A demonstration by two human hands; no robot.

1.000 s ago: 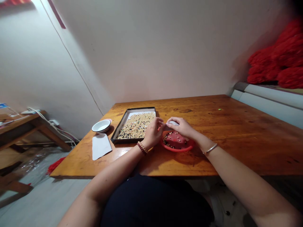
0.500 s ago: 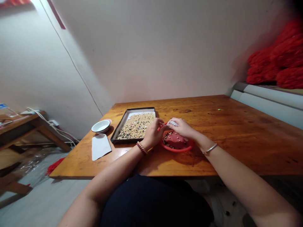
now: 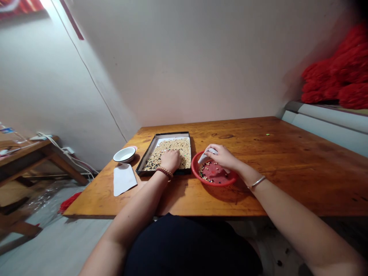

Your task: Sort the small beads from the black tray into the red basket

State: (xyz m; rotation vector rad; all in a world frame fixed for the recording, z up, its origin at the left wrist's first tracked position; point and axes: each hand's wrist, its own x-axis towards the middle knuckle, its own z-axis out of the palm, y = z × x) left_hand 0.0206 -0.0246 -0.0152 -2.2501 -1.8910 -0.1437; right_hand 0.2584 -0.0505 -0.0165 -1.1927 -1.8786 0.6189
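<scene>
A shallow black-edged tray (image 3: 140, 167) holds a spread of pale beans (image 3: 172, 144) mixed with dark ones. My left hand (image 3: 171, 159) rests over the beans near the tray's front; its fingertips are hidden, so its grip cannot be made out. To the right of the tray, a red plastic basket (image 3: 215, 185) has some pale and dark beans inside. Above the basket's far part, my right hand (image 3: 220, 154) has its fingers closed on a folded white paper (image 3: 203, 156).
At the table's left side are a white bowl (image 3: 124, 154) with a dark rim and a white sheet (image 3: 124, 180). The wooden table (image 3: 258, 153) meets the wall behind. Red bundles (image 3: 339, 73) are piled at far right. A side table (image 3: 37, 151) stands left.
My left hand has moved left, from the basket's rim to the beans in the tray. My right hand stays above the basket with the white paper, which is now seen more fully.
</scene>
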